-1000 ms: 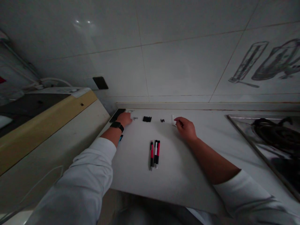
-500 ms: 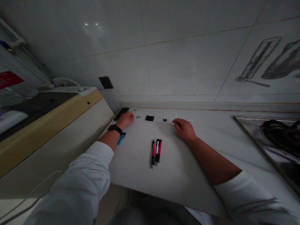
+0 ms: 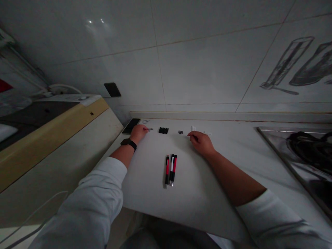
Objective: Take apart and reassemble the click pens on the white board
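My left hand (image 3: 139,133) is at the back left of the counter, fingertips pinched together at the near end of a row of small metal springs (image 3: 150,129). Whether a spring is between them is too small to tell. My right hand (image 3: 202,142) rests farther right with thumb and forefinger pinched; anything in them is hidden. Between the hands lie several black pen grips (image 3: 163,130) in a row and a few tiny dark parts (image 3: 181,132). Thin whitish pieces (image 3: 193,128) lie just behind my right hand. Nearer me are a red pen (image 3: 167,171), a white pen (image 3: 171,168) and another red pen (image 3: 174,170), side by side.
A black phone (image 3: 131,126) and a thin ring (image 3: 145,121) lie at the back left. A cream-coloured appliance (image 3: 77,138) borders the counter (image 3: 202,193) on the left. On the right is a metal stove (image 3: 280,155). The tiled wall (image 3: 197,76) closes off the back.
My left hand's fingertips have moved right, onto the near end of the springs. Blue pieces beside my left wrist are now out of sight. My right hand stays pinched, nearly still.
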Tool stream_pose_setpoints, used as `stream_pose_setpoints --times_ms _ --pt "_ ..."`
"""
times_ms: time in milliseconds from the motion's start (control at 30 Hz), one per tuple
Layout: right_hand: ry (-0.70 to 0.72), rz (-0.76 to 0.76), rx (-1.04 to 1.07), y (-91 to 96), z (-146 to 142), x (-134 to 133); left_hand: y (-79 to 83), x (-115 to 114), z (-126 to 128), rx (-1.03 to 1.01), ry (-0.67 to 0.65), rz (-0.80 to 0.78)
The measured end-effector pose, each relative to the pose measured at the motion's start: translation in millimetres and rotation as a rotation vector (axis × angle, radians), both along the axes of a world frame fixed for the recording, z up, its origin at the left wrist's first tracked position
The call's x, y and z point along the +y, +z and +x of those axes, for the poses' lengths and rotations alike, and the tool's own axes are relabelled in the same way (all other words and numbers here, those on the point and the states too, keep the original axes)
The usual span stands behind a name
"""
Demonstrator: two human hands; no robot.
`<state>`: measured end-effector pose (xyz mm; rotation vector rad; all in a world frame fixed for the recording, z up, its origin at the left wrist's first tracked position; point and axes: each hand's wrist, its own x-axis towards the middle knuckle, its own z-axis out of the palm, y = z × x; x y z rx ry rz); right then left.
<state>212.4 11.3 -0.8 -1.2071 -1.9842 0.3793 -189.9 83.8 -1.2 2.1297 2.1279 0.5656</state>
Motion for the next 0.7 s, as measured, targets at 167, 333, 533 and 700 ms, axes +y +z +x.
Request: stream_pose_setpoints --times_ms 167,333,533,700 --pt "0.013 -0.005 -0.01 2.0 0 -4 4.5 -6 4 0.041 0.029 0.003" --pt "0.171 0.0 -0.064 10.0 -10 -26 21.9 -18 15 0.051 0.082 0.051" --pt "0.547 0.036 -0.175 10.2 -27 -57 58.2 -57 75 -0.204 0.022 0.223" --pt "0.567 0.048 -0.245 11.3 -25 -70 60.3 -98 136 -0.49 -0.188 0.246"
